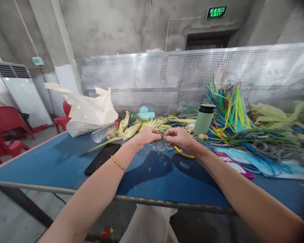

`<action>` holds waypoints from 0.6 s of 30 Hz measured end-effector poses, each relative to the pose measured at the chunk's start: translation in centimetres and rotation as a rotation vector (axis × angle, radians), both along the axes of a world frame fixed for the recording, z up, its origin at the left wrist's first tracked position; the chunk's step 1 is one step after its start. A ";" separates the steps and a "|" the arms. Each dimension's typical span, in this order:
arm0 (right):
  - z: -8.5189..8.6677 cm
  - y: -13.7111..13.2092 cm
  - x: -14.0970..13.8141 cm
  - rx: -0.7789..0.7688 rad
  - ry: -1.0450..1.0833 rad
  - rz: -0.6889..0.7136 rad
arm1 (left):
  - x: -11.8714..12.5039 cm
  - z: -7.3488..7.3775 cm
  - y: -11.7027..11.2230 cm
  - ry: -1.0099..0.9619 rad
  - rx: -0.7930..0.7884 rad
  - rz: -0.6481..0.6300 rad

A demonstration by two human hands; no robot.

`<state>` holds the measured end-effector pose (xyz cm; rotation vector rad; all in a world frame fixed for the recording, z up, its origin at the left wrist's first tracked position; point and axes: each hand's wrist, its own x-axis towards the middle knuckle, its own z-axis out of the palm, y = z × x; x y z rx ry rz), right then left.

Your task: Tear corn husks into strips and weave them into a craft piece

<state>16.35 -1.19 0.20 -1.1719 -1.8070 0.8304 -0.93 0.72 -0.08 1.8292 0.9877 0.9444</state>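
My left hand [149, 135], with a gold bead bracelet [118, 163] on its wrist, is closed in a pinch above the blue table [147, 173]. Just beside it, my right hand [179, 138] pinches too, fingertips almost meeting the left ones. Between them runs a thin green strand [163, 137], its ends partly hidden by the fingers. Pale corn husks [131, 131] lie behind and left of the left hand. A yellow strip [183, 153] curves under the right hand, and a green tumbler with a black lid [204, 121] stands behind it.
A black phone [102, 158], clear plastic bottle [103, 132] and white plastic bag [91, 113] sit to the left. On the right are colourful strips [233, 111], tangled cords [263, 138], a purple packet [234, 165] and blue face masks [283, 168]. A perforated metal screen [147, 77] stands behind.
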 end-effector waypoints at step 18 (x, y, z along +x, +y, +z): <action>-0.7 0.6 0.0 -0.007 0.025 0.019 | 0.1 0.2 -0.5 -0.003 0.022 -0.021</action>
